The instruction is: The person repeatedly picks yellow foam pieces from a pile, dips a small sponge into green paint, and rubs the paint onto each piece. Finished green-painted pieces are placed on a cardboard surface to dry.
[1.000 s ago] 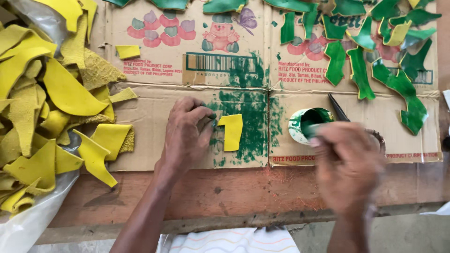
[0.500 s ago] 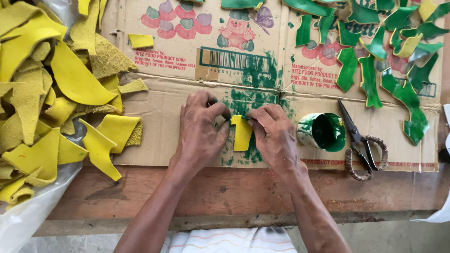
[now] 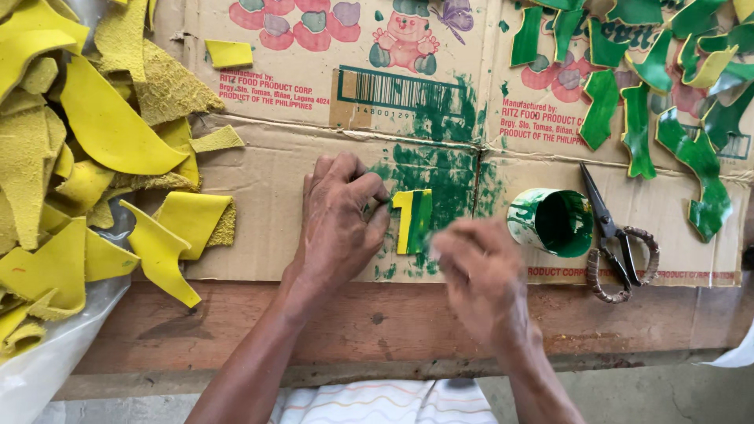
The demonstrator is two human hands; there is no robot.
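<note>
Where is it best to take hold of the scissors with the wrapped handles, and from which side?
Take the black-bladed scissors with cord-wrapped loop handles by those loops, coming from the table's near edge. They lie flat and closed on the cardboard sheet, loops toward the person, tips pointing away beside the green paint cup.

You are looking at an evenly lit scene in soft, bright daylight, with no harsh glare. Short, faint shadows sit under your left hand [image 3: 338, 224] and beneath the curled yellow leather scraps [image 3: 110, 133]. Your right hand [image 3: 483, 279] is smeared with motion blur, while the flattened brown cardboard sheet [image 3: 267, 196] stays sharp. Straight lines bend only slightly toward the frame's edges.
</note>
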